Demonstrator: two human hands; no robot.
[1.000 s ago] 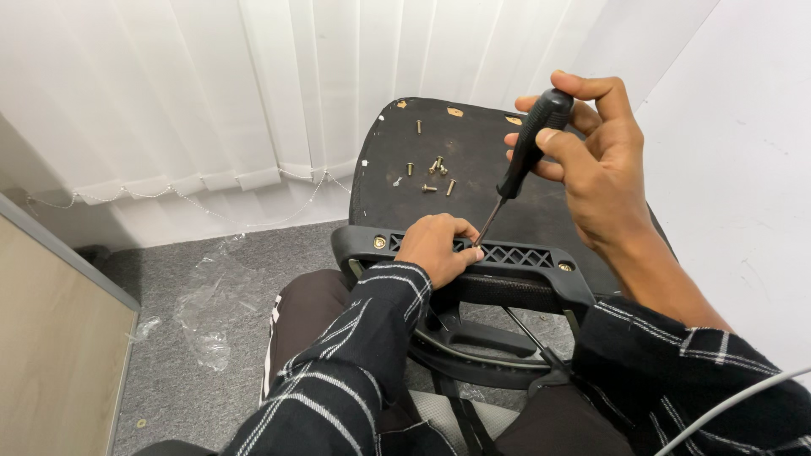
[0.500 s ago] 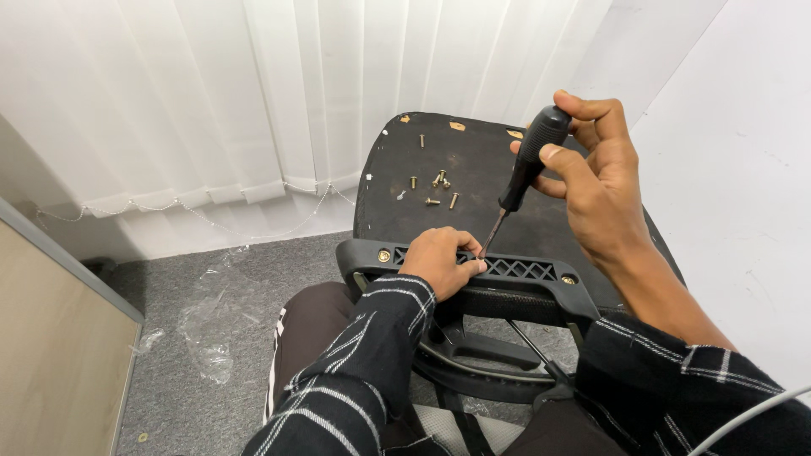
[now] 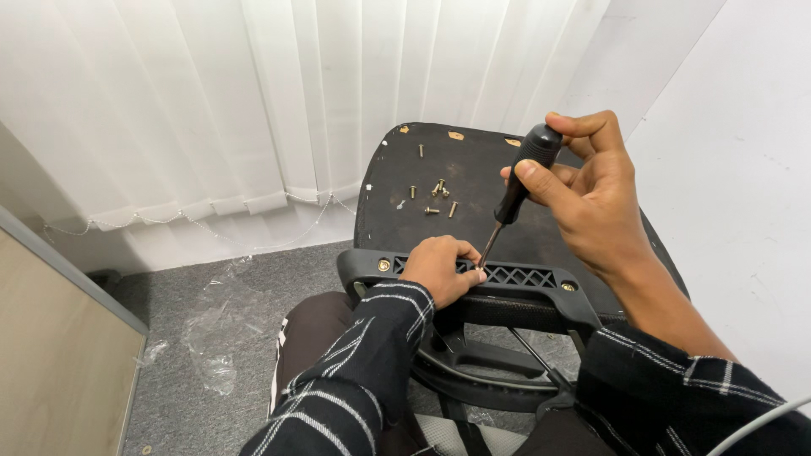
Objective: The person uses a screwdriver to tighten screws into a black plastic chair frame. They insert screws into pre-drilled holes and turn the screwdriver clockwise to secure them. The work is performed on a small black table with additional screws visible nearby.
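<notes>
Right hand (image 3: pixel 596 198) wrapped around the black handle of a screwdriver (image 3: pixel 515 192), thumb across the grip, fingers curled over the top. The shaft slopes down and left; its tip meets the black plastic bracket (image 3: pixel 515 279) just beside the left hand's fingertips. Left hand (image 3: pixel 439 268) rests closed on the bracket, fingers pinched at the tip; whatever they pinch is too small to make out. The bracket lies across the near edge of an upturned chair seat (image 3: pixel 494 190), black underside facing up. A gold bolt head shows at each end of the bracket. A cluster of loose screws (image 3: pixel 435 196) lies on the seat underside, well apart from the screwdriver tip. Grey carpet (image 3: pixel 211 338) below, with crumpled clear plastic film on it. White vertical blinds (image 3: pixel 279 93) behind. Both sleeves are dark plaid.
</notes>
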